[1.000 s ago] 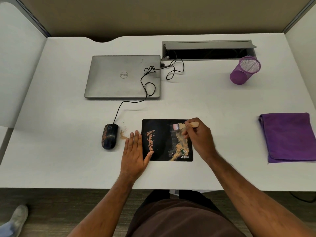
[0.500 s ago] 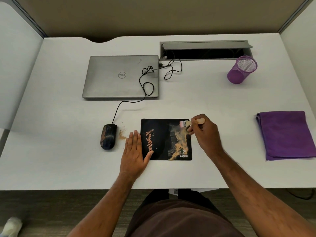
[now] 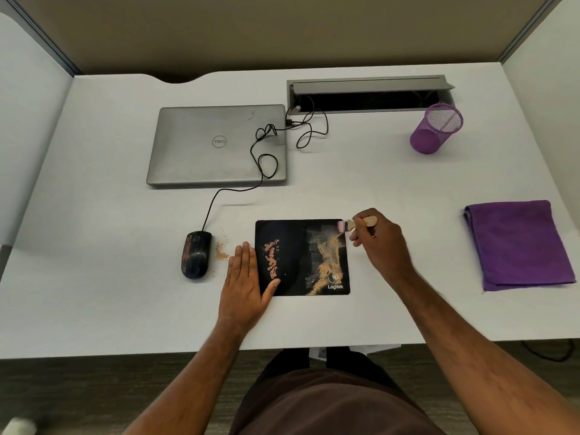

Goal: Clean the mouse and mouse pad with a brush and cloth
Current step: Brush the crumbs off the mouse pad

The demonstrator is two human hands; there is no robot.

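Note:
A black mouse pad (image 3: 298,243) lies near the desk's front edge, streaked with tan dust in a left strip and a right swath. My right hand (image 3: 381,243) grips a small wooden-handled brush (image 3: 361,222), its pink bristles at the pad's far right corner. My left hand (image 3: 244,277) lies flat, fingers apart, on the desk at the pad's left edge, thumb on the pad. A black wired mouse (image 3: 196,255), smeared with dust, sits left of that hand, with loose dust (image 3: 222,251) between them. A folded purple cloth (image 3: 518,246) lies at the right.
A closed grey laptop (image 3: 216,146) lies behind the mouse, the mouse cable (image 3: 263,155) looping over it into an open cable tray (image 3: 364,95). A purple mesh cup (image 3: 436,128) stands at the back right. White partitions flank the desk (image 3: 110,215).
My right hand has drawn the brush rightward across the pad, from over its right half to its far right corner. The left hand has stayed in place.

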